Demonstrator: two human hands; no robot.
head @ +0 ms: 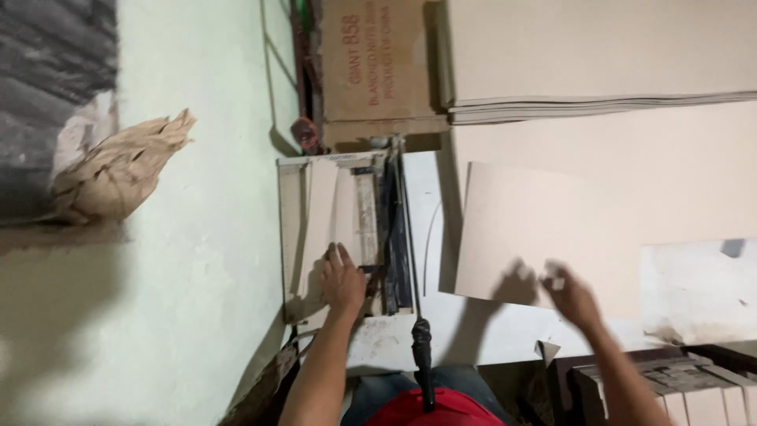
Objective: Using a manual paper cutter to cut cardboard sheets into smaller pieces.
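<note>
Hands: two, both the person's own
Left hand (343, 278): flat on the paper cutter (347, 237), fingers spread open and pressing a pale strip against its bed, just beside the cutter's ruler bar
Right hand (569, 296): blurred, near the lower edge of the loose sheet (544, 237); cannot tell whether the fingers are open or pinching it
Loose sheet: one, beige, tilted, lying on the white table (465, 331) right of the cutter, apart from the blade
Cutter handle (423, 351): one, black, at the near table edge
Sheet stack (599, 63): one, at the far side, with a brown carton (378, 63) beside it
Open room: bare tabletop between cutter and loose sheet; pale wall (205, 237) close on the left
</note>
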